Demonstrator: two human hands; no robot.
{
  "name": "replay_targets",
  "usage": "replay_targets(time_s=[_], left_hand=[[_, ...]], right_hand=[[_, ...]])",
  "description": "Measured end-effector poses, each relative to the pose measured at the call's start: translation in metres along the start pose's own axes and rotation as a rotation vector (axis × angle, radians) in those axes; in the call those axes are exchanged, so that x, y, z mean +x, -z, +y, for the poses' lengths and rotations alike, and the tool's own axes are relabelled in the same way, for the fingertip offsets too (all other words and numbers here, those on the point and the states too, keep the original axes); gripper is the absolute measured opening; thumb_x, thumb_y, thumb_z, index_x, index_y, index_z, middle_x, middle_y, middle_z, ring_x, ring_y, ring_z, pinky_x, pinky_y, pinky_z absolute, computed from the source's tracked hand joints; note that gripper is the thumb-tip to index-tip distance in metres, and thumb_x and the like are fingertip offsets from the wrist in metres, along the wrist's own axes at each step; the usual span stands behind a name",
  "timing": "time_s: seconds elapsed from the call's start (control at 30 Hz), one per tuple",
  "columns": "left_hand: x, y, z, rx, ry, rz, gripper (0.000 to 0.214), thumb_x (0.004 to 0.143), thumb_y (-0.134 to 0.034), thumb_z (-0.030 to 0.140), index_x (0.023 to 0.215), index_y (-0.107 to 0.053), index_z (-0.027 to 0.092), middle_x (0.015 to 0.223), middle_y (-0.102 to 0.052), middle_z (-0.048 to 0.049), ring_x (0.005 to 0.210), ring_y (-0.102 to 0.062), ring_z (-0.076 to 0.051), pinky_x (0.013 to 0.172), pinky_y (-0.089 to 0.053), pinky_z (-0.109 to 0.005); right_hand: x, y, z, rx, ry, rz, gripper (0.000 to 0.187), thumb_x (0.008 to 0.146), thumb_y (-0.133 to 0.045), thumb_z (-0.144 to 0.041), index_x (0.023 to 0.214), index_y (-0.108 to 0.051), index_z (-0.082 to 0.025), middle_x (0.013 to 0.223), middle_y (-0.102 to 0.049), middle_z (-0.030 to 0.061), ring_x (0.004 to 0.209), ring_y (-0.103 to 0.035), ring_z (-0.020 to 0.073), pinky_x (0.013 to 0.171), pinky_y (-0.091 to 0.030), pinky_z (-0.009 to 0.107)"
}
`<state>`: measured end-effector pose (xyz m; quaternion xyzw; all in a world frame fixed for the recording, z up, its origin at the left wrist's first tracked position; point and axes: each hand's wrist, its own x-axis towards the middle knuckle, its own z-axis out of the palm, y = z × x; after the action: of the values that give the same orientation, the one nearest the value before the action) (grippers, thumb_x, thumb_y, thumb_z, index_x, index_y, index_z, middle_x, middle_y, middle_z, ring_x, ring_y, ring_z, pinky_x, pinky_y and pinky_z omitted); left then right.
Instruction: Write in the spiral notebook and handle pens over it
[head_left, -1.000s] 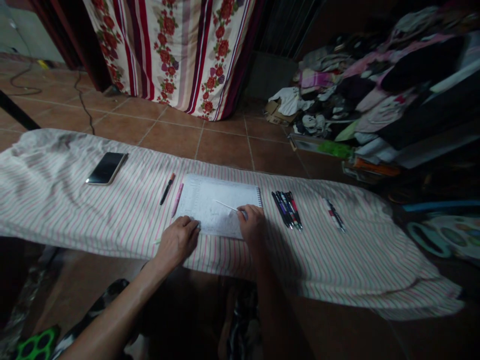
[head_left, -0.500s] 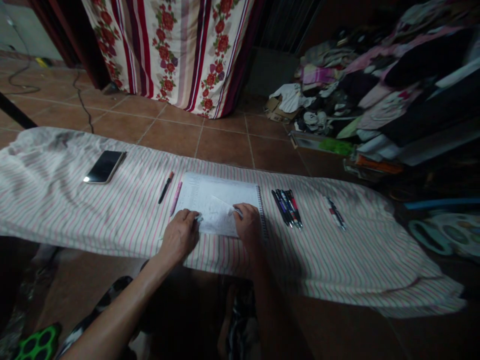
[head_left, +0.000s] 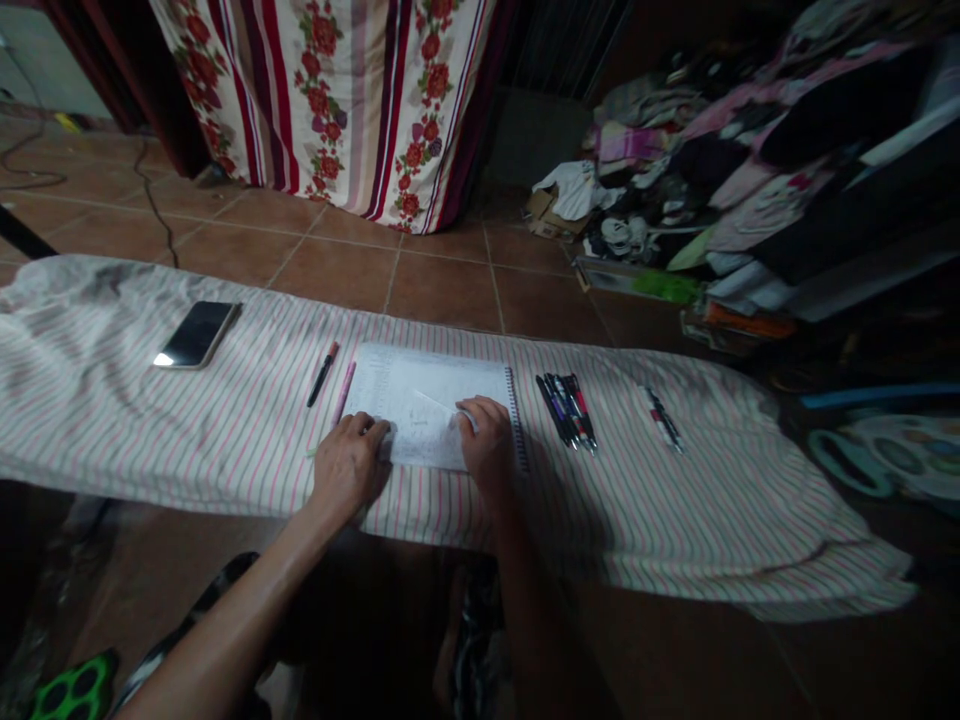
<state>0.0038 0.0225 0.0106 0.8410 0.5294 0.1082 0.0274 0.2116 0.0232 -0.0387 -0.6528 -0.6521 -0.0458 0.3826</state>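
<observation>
A spiral notebook (head_left: 431, 375) with faint marks on its page lies in front of me. My left hand (head_left: 349, 455) rests on its lower left corner, fingers curled. A small pale green tip (head_left: 310, 453) shows beside that hand; whether it belongs to something held is unclear. My right hand (head_left: 486, 440) is closed over the right part of the page. From its fingers a thin, pale, pen-like stick (head_left: 433, 400) points up and left across the paper. A pink pen (head_left: 345, 388) lies along the notebook's left edge, and a black pen with an orange end (head_left: 323, 374) is farther left.
Several pens (head_left: 568, 412) lie in a bunch right of the notebook, with more pens (head_left: 664, 420) farther right. A phone (head_left: 199, 335) lies at the left on the striped cloth (head_left: 675, 530). Beyond are a floral curtain (head_left: 360, 110) and piled clothes (head_left: 720, 150).
The view has shifted slightly, so everything sits a little farther left. Both hands stay on the notebook; the right hand's fingers have moved slightly about the thin stick.
</observation>
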Motion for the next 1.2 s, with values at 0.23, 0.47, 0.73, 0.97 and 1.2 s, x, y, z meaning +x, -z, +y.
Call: replay_targets(time_s=[0.23,0.47,0.73,0.97,1.2], left_hand=[[-0.004,0.005,-0.002,0.023,0.011,0.002,0.030,0.080,-0.044,0.014,0.103,-0.062,0.022,0.094,-0.062,-0.0071,0.086,-0.055,-0.024,0.066,-0.042,-0.031],[-0.004,0.002,-0.007,-0.178,0.132,-0.038,0.029,0.086,-0.042,0.025,0.109,-0.059,0.021,0.099,-0.062,-0.0051,0.086,-0.059,-0.020,0.064,-0.045,-0.027],[-0.009,-0.001,-0.011,-0.279,0.129,-0.032,0.029,0.086,-0.042,0.026,0.107,-0.060,0.018,0.098,-0.062,-0.0060,0.085,-0.061,-0.020,0.071,-0.048,-0.029],[-0.010,-0.003,-0.011,-0.322,0.153,-0.053,0.029,0.086,-0.041,0.026,0.105,-0.061,0.017,0.099,-0.063,-0.0066,0.088,-0.061,-0.020,0.075,-0.048,-0.029],[-0.008,-0.006,-0.011,-0.362,0.120,-0.012,0.028,0.084,-0.042,0.025,0.104,-0.060,0.017,0.098,-0.062,-0.0067,0.087,-0.061,-0.019,0.076,-0.049,-0.030]], right_hand=[[0.000,0.006,0.006,-0.051,-0.055,-0.040,0.017,0.078,-0.051,-0.014,0.086,-0.066,-0.015,0.086,-0.065,0.0086,0.088,-0.053,0.0221,0.085,-0.040,0.035],[-0.004,0.003,0.010,-0.101,-0.081,-0.096,0.015,0.075,-0.058,-0.016,0.087,-0.067,-0.016,0.085,-0.065,0.0081,0.087,-0.050,0.0232,0.083,-0.037,0.035],[-0.004,-0.003,0.006,-0.149,-0.136,-0.111,0.015,0.075,-0.060,-0.020,0.087,-0.069,-0.019,0.084,-0.062,0.0072,0.087,-0.047,0.0224,0.080,-0.037,0.032],[-0.002,-0.005,0.005,-0.163,-0.159,-0.110,0.012,0.076,-0.057,-0.016,0.082,-0.067,-0.019,0.081,-0.062,0.0062,0.085,-0.047,0.0215,0.078,-0.036,0.032],[-0.001,-0.006,0.004,-0.160,-0.171,-0.104,0.011,0.076,-0.055,-0.016,0.078,-0.065,-0.019,0.080,-0.063,0.0064,0.084,-0.048,0.0220,0.078,-0.035,0.032]])
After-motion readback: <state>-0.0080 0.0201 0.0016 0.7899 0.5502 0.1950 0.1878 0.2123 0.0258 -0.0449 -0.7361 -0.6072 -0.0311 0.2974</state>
